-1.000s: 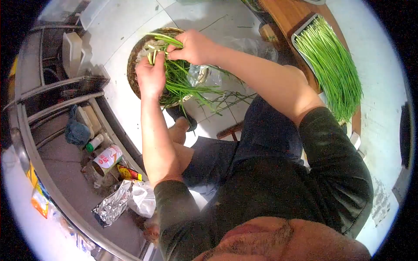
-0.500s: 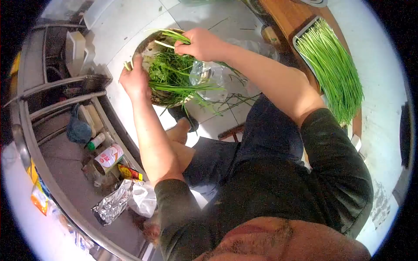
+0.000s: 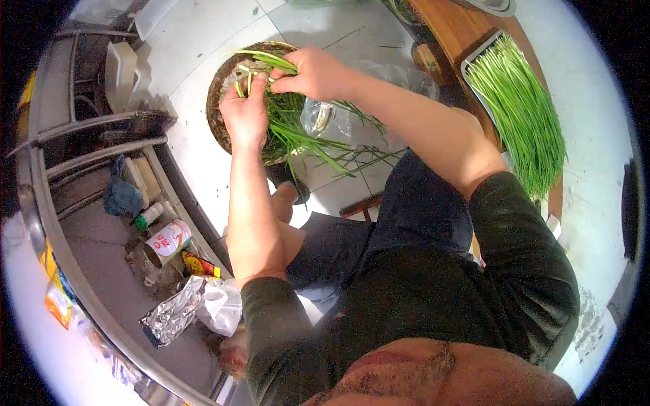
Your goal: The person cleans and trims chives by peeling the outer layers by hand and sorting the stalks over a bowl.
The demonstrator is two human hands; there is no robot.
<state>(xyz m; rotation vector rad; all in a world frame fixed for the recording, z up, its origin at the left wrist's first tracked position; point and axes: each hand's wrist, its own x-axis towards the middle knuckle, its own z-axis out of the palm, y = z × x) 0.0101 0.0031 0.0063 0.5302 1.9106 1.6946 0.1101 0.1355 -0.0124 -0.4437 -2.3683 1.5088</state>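
Observation:
Over a round basket point(image 3: 214, 111) on the floor, my left hand point(image 3: 245, 120) is closed around a bunch of garlic chives point(image 3: 301, 141). Their pale ends poke up past the fingers and the green leaves trail to the right. My right hand point(image 3: 317, 74) is close beside it, pinching a few chives point(image 3: 265, 58) that point left across the basket. The two hands' fingertips nearly meet; whether they touch I cannot tell. Loose green leaves lie in the basket, partly hidden under my hands and the bunch.
On a wooden bench point(image 3: 440, 24) to the right, a tray holds many neatly lined chives point(image 3: 521, 115). A clear plastic bag point(image 3: 325, 122) lies right of the basket. Along the left runs a shelf unit point(image 3: 95, 254) with a labelled can point(image 3: 168, 241), crumpled foil point(image 3: 172, 314) and a white bag point(image 3: 221, 306).
My left hand has moved right, from the basket's left edge to beside my right hand, taking its chives along. My right hand has stayed nearly in place.

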